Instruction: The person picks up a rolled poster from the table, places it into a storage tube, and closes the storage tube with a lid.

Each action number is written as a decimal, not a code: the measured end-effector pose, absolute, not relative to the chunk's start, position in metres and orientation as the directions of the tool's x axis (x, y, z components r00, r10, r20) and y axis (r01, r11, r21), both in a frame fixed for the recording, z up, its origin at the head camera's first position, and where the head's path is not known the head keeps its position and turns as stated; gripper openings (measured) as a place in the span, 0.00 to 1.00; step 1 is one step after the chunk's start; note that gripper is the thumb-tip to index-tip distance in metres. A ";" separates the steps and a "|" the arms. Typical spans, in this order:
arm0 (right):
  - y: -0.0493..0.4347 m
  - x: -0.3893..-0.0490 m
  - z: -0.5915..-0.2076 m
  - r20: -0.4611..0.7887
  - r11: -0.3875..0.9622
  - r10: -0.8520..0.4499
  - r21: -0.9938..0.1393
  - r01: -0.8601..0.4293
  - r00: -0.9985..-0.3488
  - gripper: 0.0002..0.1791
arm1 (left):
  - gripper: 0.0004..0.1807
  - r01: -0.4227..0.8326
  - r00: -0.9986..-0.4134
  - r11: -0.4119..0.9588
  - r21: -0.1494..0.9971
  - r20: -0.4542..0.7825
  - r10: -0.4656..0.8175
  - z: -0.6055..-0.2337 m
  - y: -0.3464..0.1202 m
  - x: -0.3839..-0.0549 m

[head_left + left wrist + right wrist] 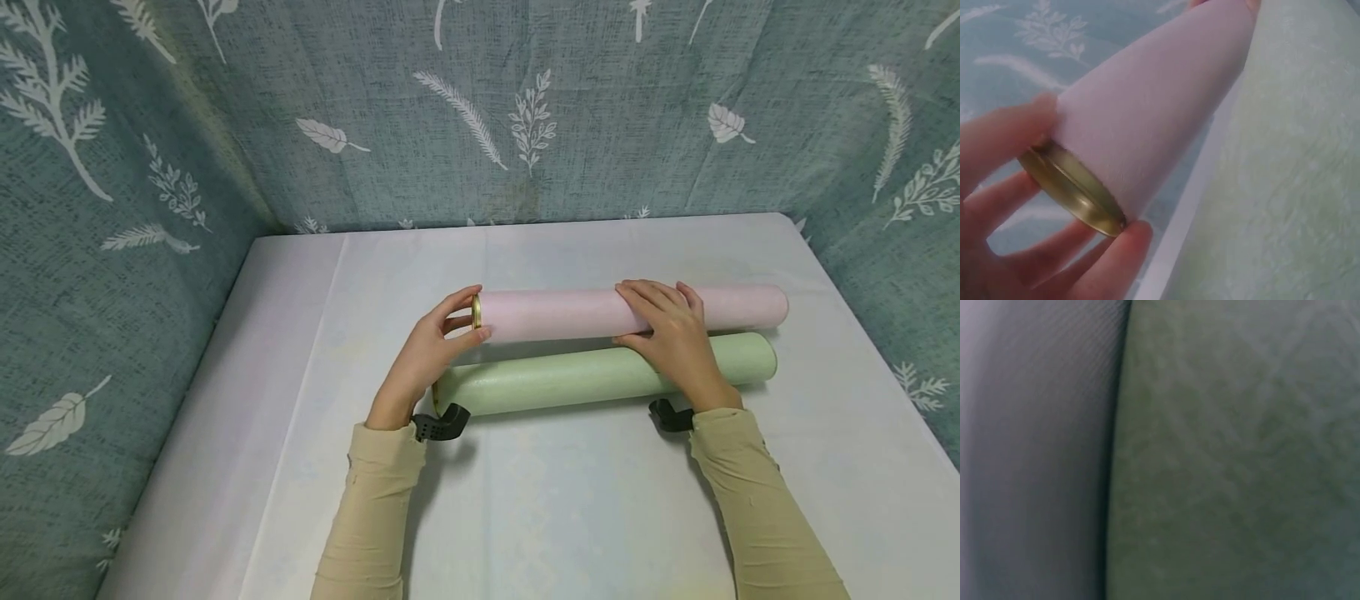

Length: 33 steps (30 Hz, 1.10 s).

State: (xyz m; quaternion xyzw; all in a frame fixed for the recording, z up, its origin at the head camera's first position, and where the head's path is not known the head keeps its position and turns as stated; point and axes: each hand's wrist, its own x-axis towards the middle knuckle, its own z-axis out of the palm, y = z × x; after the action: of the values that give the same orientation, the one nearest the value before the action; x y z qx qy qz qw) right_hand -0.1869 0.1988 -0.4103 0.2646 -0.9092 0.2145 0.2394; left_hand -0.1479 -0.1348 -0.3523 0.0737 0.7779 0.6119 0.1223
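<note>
A long pink tube (555,315) lies crosswise on the table, its left end ringed by a shiny gold metal rim (1069,190). My left hand (427,354) holds that end, thumb on the near side and fingers on the far side, around the rim. Farther right, my right hand (675,337) grips the pink tube from above, thumb toward me. Nearer to me lies a green tube (555,382), slightly slanted, passing beneath my right hand and wrist. Its mottled green surface fills much of the right wrist view, where the right hand itself is hidden.
A pale cloth covers the table (570,508). Its back edge meets a grey-green curtain (600,117) with white leaf prints, which also hangs at both sides. A black wrist mount (442,423) sits at the left wrist, and another black mount (670,415) at the right.
</note>
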 end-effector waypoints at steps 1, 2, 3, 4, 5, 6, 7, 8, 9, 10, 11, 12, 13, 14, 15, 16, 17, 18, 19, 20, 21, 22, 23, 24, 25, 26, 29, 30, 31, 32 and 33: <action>0.199 -0.187 -0.411 0.547 0.767 -0.382 -0.263 -0.586 -0.745 0.43 | 0.31 -0.028 -0.961 0.255 0.966 -0.096 0.259 -0.351 -0.134 -0.147; 0.199 -0.187 -0.411 0.545 0.765 -0.385 -0.261 -0.588 -0.744 0.43 | 0.31 -0.027 -0.962 0.264 0.964 -0.097 0.254 -0.351 -0.134 -0.147; 0.199 -0.187 -0.411 0.545 0.763 -0.389 -0.261 -0.591 -0.743 0.43 | 0.31 -0.028 -0.963 0.271 0.962 -0.099 0.250 -0.350 -0.134 -0.146; 0.199 -0.187 -0.411 0.544 0.762 -0.391 -0.260 -0.593 -0.742 0.43 | 0.31 -0.032 -0.964 0.274 0.961 -0.102 0.246 -0.350 -0.135 -0.146; 0.199 -0.187 -0.411 0.545 0.760 -0.394 -0.260 -0.596 -0.740 0.43 | 0.30 -0.036 -0.964 0.277 0.960 -0.106 0.242 -0.350 -0.135 -0.145; 0.199 -0.187 -0.411 0.545 0.758 -0.396 -0.261 -0.598 -0.739 0.43 | 0.30 -0.037 -0.965 0.280 0.959 -0.107 0.240 -0.350 -0.135 -0.145; 0.199 -0.188 -0.411 0.544 0.756 -0.397 -0.262 -0.599 -0.739 0.43 | 0.31 -0.040 -0.965 0.280 0.959 -0.110 0.237 -0.350 -0.135 -0.145; 0.199 -0.187 -0.411 0.546 0.754 -0.397 -0.264 -0.601 -0.738 0.43 | 0.31 -0.042 -0.965 0.281 0.959 -0.112 0.236 -0.349 -0.135 -0.145; 0.199 -0.188 -0.411 0.548 0.752 -0.397 -0.266 -0.603 -0.736 0.43 | 0.32 -0.046 -0.966 0.279 0.959 -0.114 0.233 -0.350 -0.135 -0.144; 0.199 -0.188 -0.411 0.548 0.750 -0.397 -0.268 -0.605 -0.736 0.43 | 0.32 -0.051 -0.966 0.278 0.959 -0.117 0.229 -0.350 -0.136 -0.144; 0.199 -0.188 -0.411 0.552 0.747 -0.396 -0.271 -0.607 -0.734 0.42 | 0.33 -0.055 -0.967 0.273 0.960 -0.119 0.224 -0.350 -0.136 -0.144; 0.199 -0.187 -0.412 0.554 0.745 -0.395 -0.273 -0.608 -0.733 0.42 | 0.33 -0.058 -0.969 0.264 0.963 -0.118 0.219 -0.350 -0.136 -0.144; 0.200 -0.187 -0.412 0.560 0.743 -0.393 -0.274 -0.611 -0.729 0.42 | 0.32 -0.062 -0.970 0.255 0.965 -0.118 0.211 -0.350 -0.137 -0.144; 0.200 -0.187 -0.412 0.567 0.740 -0.390 -0.276 -0.614 -0.726 0.42 | 0.32 -0.069 -0.972 0.242 0.968 -0.120 0.203 -0.351 -0.137 -0.143; 0.200 -0.187 -0.413 0.573 0.737 -0.389 -0.278 -0.617 -0.722 0.41 | 0.30 -0.073 -0.974 0.231 0.970 -0.120 0.195 -0.351 -0.138 -0.143; 0.200 -0.187 -0.414 0.578 0.733 -0.388 -0.280 -0.621 -0.718 0.41 | 0.29 -0.077 -0.975 0.223 0.972 -0.121 0.186 -0.351 -0.140 -0.143; 0.199 -0.187 -0.414 0.584 0.729 -0.387 -0.280 -0.625 -0.713 0.41 | 0.27 -0.078 -0.976 0.216 0.973 -0.119 0.181 -0.352 -0.141 -0.143; 0.199 -0.187 -0.414 0.588 0.725 -0.388 -0.280 -0.629 -0.710 0.40 | 0.26 -0.077 -0.977 0.218 0.973 -0.117 0.178 -0.352 -0.143 -0.142; 0.199 -0.187 -0.415 0.592 0.722 -0.389 -0.280 -0.633 -0.706 0.40 | 0.24 -0.076 -0.978 0.225 0.971 -0.117 0.174 -0.352 -0.145 -0.142; 0.198 -0.187 -0.415 0.595 0.718 -0.392 -0.279 -0.637 -0.702 0.39 | 0.22 -0.076 -0.978 0.231 0.970 -0.118 0.172 -0.352 -0.146 -0.142; 0.198 -0.187 -0.414 0.596 0.716 -0.395 -0.277 -0.641 -0.699 0.39 | 0.20 -0.072 -0.978 0.241 0.968 -0.116 0.173 -0.352 -0.148 -0.141; 0.197 -0.187 -0.414 0.597 0.714 -0.398 -0.275 -0.643 -0.697 0.39 | 0.18 -0.070 -0.978 0.249 0.966 -0.116 0.173 -0.352 -0.150 -0.141; 0.197 -0.187 -0.414 0.598 0.714 -0.398 -0.274 -0.644 -0.696 0.38 | 0.16 -0.065 -0.979 0.254 0.965 -0.112 0.173 -0.352 -0.152 -0.141; 0.196 -0.187 -0.413 0.598 0.713 -0.398 -0.275 -0.645 -0.695 0.38 | 0.15 -0.061 -0.979 0.256 0.965 -0.108 0.172 -0.351 -0.154 -0.142; 0.196 -0.187 -0.413 0.599 0.714 -0.396 -0.276 -0.644 -0.696 0.37 | 0.14 -0.059 -0.980 0.254 0.965 -0.104 0.170 -0.351 -0.156 -0.142; 0.195 -0.188 -0.412 0.598 0.715 -0.394 -0.278 -0.642 -0.698 0.37 | 0.14 -0.057 -0.980 0.249 0.967 -0.101 0.170 -0.351 -0.158 -0.143; 0.195 -0.189 -0.411 0.599 0.721 -0.376 -0.291 -0.629 -0.707 0.35 | 0.13 -0.054 -0.982 0.228 0.972 -0.093 0.165 -0.348 -0.163 -0.145; 0.195 -0.189 -0.411 0.600 0.723 -0.369 -0.295 -0.625 -0.710 0.34 | 0.13 -0.054 -0.982 0.221 0.974 -0.092 0.164 -0.348 -0.165 -0.146; 0.195 -0.189 -0.411 0.600 0.726 -0.362 -0.298 -0.620 -0.713 0.34 | 0.13 -0.055 -0.982 0.208 0.977 -0.090 0.163 -0.348 -0.167 -0.147; 0.195 -0.189 -0.411 0.601 0.729 -0.359 -0.298 -0.617 -0.714 0.33 | 0.13 -0.057 -0.982 0.186 0.981 -0.088 0.165 -0.349 -0.169 -0.148; 0.194 -0.189 -0.412 0.602 0.733 -0.355 -0.295 -0.613 -0.715 0.33 | 0.13 -0.060 -0.983 0.167 0.984 -0.088 0.163 -0.350 -0.171 -0.149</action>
State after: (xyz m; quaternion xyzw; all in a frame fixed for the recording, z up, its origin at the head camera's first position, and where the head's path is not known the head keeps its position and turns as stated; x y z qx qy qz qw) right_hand -0.1887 0.1944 -0.4116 0.2712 -0.8929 0.2452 0.2628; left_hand -0.1494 -0.1711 -0.3500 0.0338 0.7589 0.6446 0.0865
